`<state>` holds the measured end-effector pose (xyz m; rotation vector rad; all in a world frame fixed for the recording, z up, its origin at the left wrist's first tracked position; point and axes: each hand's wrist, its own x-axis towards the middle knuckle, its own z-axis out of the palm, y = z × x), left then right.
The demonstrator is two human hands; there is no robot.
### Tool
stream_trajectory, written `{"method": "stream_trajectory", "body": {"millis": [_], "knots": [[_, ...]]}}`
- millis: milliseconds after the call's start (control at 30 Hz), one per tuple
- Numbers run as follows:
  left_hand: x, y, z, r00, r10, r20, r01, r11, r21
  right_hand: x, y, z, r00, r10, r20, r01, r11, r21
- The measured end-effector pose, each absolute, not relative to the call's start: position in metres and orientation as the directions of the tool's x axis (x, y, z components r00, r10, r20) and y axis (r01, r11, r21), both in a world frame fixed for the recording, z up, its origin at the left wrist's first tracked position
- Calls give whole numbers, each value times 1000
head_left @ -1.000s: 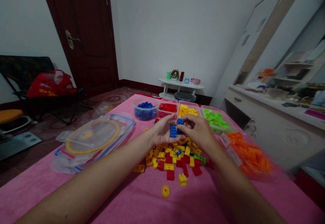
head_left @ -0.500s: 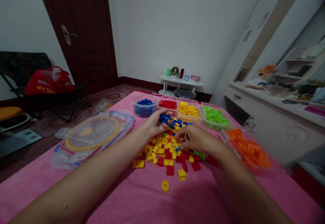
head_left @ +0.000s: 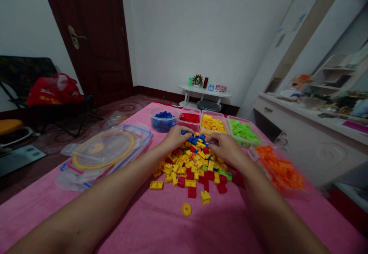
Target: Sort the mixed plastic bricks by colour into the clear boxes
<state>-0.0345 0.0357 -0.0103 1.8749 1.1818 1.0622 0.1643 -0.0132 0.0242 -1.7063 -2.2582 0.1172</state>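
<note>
A mixed heap of toy building bricks (head_left: 186, 165), mostly yellow with red, blue and a few green ones, lies on the pink cloth. Over the heap's far left side, my left hand (head_left: 176, 137) is turned palm down, its fingers curled around blue bricks (head_left: 184, 132) that show only in part. My right hand (head_left: 225, 146) reaches in from the right, with thumb and fingers bent together at a blue brick (head_left: 212, 143) on the heap's far right side. More blue bricks (head_left: 197, 141) lie between the two hands.
Behind the heap stand clear tubs of blue (head_left: 163, 121), red (head_left: 189, 119), yellow (head_left: 213, 124) and green bricks (head_left: 243, 131). A tub of orange bricks (head_left: 278, 169) sits at the right. Stacked clear lids (head_left: 103, 150) lie on the pink cloth (head_left: 172, 231) at the left.
My left hand has turned from palm up, with blue bricks showing in it, to palm down over the heap. My right hand has shifted slightly away from me and to the right.
</note>
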Motion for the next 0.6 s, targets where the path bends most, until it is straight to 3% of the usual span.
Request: {"method": "stream_trajectory", "body": {"millis": [133,267,367,433,500,600], "knots": [[-31,34,-22,470,817,334,556,-568,607,178,-4,8,-130,969,209,971,167,-169],[-32,26,-14,611,755,238,573,-629,525,174,-8,9,-267,959,92,933,281,-226],[-42,22,4,745,666,38,515,-610,602,171,-13,21,-440,898,-10,823,399,-404],[-50,21,17,813,579,-69,457,-560,691,172,-15,27,-459,888,-9,799,409,-441],[-56,21,26,828,551,-101,428,-504,750,175,-15,28,-376,926,37,860,363,-357],[-58,24,28,763,646,-21,427,-480,766,178,-13,23,-244,966,90,953,256,-160]]}}
